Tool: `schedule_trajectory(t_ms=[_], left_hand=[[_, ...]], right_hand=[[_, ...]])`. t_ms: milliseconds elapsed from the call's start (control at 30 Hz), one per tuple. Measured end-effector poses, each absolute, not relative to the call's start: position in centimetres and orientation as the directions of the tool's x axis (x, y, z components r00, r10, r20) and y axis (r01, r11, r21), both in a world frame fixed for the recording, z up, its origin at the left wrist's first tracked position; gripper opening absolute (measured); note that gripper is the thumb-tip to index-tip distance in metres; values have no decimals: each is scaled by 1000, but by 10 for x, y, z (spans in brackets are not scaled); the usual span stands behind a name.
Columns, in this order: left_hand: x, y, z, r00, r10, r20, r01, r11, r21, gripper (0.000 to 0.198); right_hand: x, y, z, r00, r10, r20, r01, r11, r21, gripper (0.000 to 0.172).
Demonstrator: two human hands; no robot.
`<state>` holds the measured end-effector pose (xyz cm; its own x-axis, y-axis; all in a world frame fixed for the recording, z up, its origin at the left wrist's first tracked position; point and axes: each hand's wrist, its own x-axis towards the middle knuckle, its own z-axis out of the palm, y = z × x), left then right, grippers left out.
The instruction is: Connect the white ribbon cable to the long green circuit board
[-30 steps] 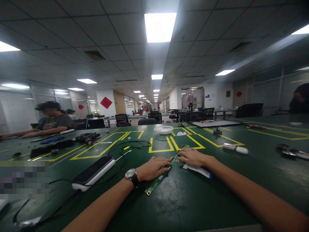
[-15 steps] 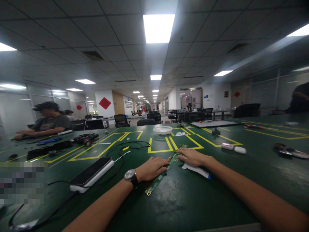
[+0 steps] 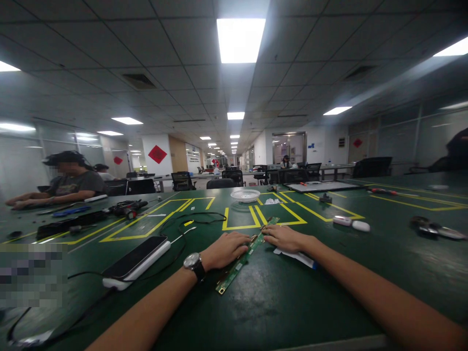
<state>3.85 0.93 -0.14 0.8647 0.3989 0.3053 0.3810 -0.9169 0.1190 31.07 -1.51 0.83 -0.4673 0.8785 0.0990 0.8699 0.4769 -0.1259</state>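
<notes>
A long, narrow green circuit board [image 3: 234, 273] lies slantwise on the green table in front of me. My left hand [image 3: 228, 249], wearing a wristwatch [image 3: 193, 263], rests along the board's left edge, fingers together and fingertips at its middle, by a small gold-coloured part [image 3: 253, 238]. From the other side, my right hand [image 3: 283, 237] has its fingers bent onto the far half of the board, and its thumb side is at the edge. Under the right palm a white ribbon cable [image 3: 298, 258] with a blue end sticks out; where it leads is hidden.
Left of me a phone [image 3: 137, 256] lies on a white block with black cables around it. Ahead stands a white basket [image 3: 245, 195]; to the right are a pink-and-white case [image 3: 342, 221] and a red-handled screwdriver [image 3: 383, 191]. A person [image 3: 73, 178] sits at the left.
The view has shifted slightly, so everything sits a little further left. My fingers have moved a little on the circuit board, which stays in place on the table.
</notes>
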Motion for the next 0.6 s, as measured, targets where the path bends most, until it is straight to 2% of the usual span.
schedule_trajectory(t_ms=[233, 600], left_hand=[[38, 11, -2, 845, 426, 322, 415, -904, 106, 35], [37, 7, 1, 829, 437, 349, 408, -900, 156, 28]], right_hand=[[303, -11, 4, -507, 854, 115, 841, 519, -153, 59], [266, -36, 18, -659, 739, 140, 684, 666, -298, 38]])
